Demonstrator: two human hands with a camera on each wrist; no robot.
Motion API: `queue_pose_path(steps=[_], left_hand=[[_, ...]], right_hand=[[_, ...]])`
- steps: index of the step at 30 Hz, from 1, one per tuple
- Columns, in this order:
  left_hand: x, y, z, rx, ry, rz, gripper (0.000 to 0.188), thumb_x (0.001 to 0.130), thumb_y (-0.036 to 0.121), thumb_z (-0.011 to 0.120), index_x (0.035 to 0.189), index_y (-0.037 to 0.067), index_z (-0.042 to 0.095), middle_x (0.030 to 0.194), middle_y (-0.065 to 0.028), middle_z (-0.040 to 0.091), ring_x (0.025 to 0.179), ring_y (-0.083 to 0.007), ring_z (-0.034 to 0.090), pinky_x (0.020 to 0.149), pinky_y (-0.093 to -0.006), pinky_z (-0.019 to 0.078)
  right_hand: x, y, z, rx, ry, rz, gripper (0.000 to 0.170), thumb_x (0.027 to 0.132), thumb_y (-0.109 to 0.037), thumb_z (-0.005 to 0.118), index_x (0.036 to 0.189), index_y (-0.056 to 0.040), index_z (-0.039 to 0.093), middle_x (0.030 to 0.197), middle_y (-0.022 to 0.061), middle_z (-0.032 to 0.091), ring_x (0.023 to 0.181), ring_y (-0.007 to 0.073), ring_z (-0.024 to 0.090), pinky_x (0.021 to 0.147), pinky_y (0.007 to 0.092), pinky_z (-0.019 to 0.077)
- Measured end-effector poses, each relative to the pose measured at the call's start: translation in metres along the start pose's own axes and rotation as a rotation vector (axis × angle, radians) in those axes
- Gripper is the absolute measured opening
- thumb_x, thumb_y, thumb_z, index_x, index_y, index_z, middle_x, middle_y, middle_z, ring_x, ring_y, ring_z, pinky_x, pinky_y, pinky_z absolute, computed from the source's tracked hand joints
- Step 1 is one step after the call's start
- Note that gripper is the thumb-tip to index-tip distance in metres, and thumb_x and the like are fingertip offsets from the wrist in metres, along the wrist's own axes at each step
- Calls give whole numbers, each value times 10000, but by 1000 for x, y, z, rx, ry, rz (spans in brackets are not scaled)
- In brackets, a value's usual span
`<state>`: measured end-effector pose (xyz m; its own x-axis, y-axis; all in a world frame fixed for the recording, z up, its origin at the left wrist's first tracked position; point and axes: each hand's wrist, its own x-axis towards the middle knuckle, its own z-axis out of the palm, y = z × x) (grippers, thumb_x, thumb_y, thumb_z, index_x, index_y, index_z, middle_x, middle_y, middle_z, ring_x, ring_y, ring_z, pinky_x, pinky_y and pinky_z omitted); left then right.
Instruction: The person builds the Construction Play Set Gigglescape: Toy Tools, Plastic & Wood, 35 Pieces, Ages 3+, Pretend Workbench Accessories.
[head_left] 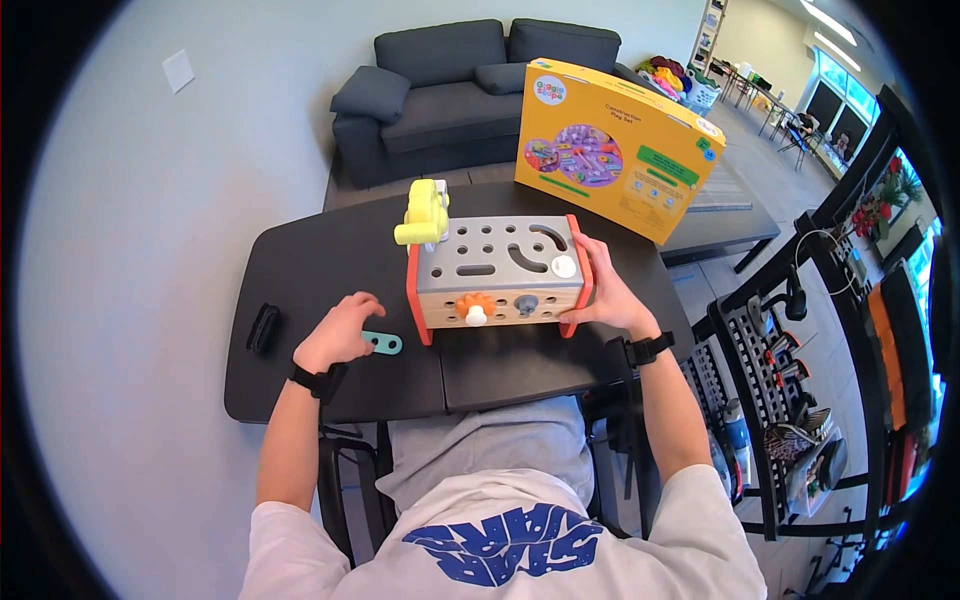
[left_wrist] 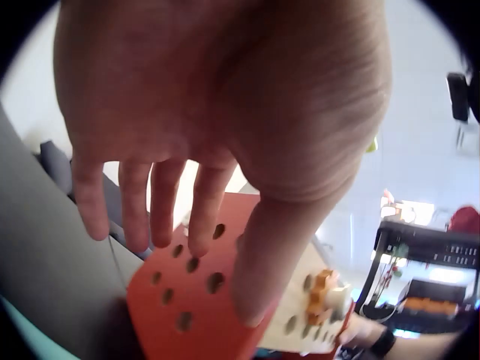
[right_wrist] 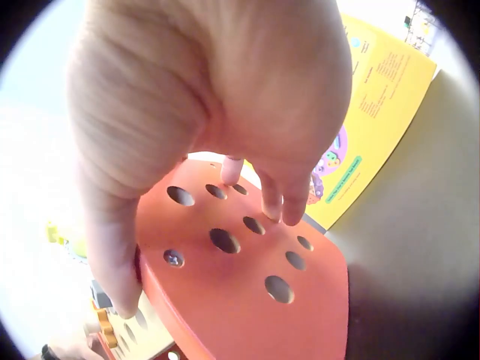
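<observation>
A toy workbench [head_left: 497,254] with a grey top full of holes, wooden front and red end panels stands upright on the black table. My right hand [head_left: 612,288] grips its right end panel [right_wrist: 247,259], thumb along the front edge and fingertips against the holed face. Left of the bench, my left hand [head_left: 340,330] hovers with fingers loosely extended, holding nothing. Its fingers overlap one end of a teal strip with holes [head_left: 384,343] in the head view. An orange gear [head_left: 474,303] and a grey nut [head_left: 526,305] sit on the bench front.
A yellow toy piece [head_left: 424,213] stands at the bench's back left corner. The yellow play set box [head_left: 620,150] is upright behind the bench. A small black object [head_left: 263,328] lies at the table's left. Black shelving [head_left: 760,370] flanks the right side.
</observation>
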<state>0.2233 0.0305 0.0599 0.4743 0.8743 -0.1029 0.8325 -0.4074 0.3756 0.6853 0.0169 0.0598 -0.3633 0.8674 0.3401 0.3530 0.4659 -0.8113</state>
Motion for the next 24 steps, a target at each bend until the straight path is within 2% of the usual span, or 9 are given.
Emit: queue_pose_path(steps=[5, 8, 10, 12, 13, 15, 17, 19, 24], left_hand=[[-6, -5, 12, 111, -86, -19, 550, 654, -10, 799, 1176, 63, 643, 1304, -102, 561, 1224, -327, 559, 1043, -400, 500], [1, -13, 21, 184, -80, 11, 510, 653, 10, 802, 1138, 52, 651, 1203, -99, 600, 1183, -331, 578, 1008, -412, 513], [3, -17, 22, 222, -82, 16, 488, 652, 24, 807, 1116, 46, 657, 1150, -98, 619, 1164, -334, 588, 991, -416, 518], [1, -19, 20, 190, -51, 56, 439, 639, 50, 806, 1058, 22, 678, 1011, -105, 661, 1019, -308, 650, 916, -389, 543], [-1, -17, 13, 190, -49, 53, 439, 639, 50, 806, 1058, 22, 678, 1011, -105, 661, 1019, -308, 650, 916, -389, 543], [-9, -8, -13, -200, 77, 2, 411, 625, 54, 792, 1020, 3, 691, 926, -108, 674, 878, -256, 671, 853, -351, 551], [-13, -5, -34, -349, 198, 15, 381, 641, 68, 774, 1008, 4, 696, 911, -87, 677, 844, -203, 658, 833, -325, 547], [-14, 5, -52, -442, 278, 116, 369, 664, 69, 758, 1021, 1, 695, 925, -72, 673, 849, -178, 648, 832, -313, 542], [3, 43, -75, -436, 292, 257, 378, 685, 69, 742, 1054, -3, 699, 978, -66, 673, 886, -171, 650, 844, -316, 539]], right_hand=[[2, -1, -2, -16, 6, 7, 1245, 570, -87, 969, 1597, -151, 268, 1490, 120, 295, 1425, 315, 391, 1209, 442, 353], [2, -1, -3, -7, 7, 55, 1283, 540, -159, 993, 1594, -103, 262, 1482, 128, 362, 1435, 297, 357, 1211, 403, 299], [3, 3, -4, -33, 10, 7, 1244, 567, -104, 976, 1595, -142, 275, 1459, 129, 365, 1409, 313, 415, 1195, 443, 370], [3, 3, -5, -37, 10, 11, 1244, 568, -100, 975, 1595, -137, 275, 1459, 126, 377, 1406, 307, 421, 1192, 442, 373], [4, 3, -5, -41, 16, 16, 1243, 569, -96, 973, 1596, -131, 274, 1460, 123, 388, 1403, 301, 427, 1189, 440, 375], [5, -5, -5, -46, 16, 36, 1244, 570, -91, 972, 1598, -128, 273, 1467, 120, 393, 1405, 296, 429, 1187, 438, 376], [4, -6, -5, -48, 18, 66, 1244, 571, -85, 971, 1599, -124, 272, 1474, 117, 398, 1406, 291, 430, 1185, 436, 377], [5, -2, -5, -15, 20, 56, 1247, 571, -70, 966, 1604, -129, 269, 1492, 118, 398, 1413, 286, 425, 1183, 433, 376], [9, 6, -5, -13, 25, 61, 1244, 566, -87, 957, 1604, -129, 273, 1505, 126, 403, 1429, 297, 408, 1199, 426, 348]])
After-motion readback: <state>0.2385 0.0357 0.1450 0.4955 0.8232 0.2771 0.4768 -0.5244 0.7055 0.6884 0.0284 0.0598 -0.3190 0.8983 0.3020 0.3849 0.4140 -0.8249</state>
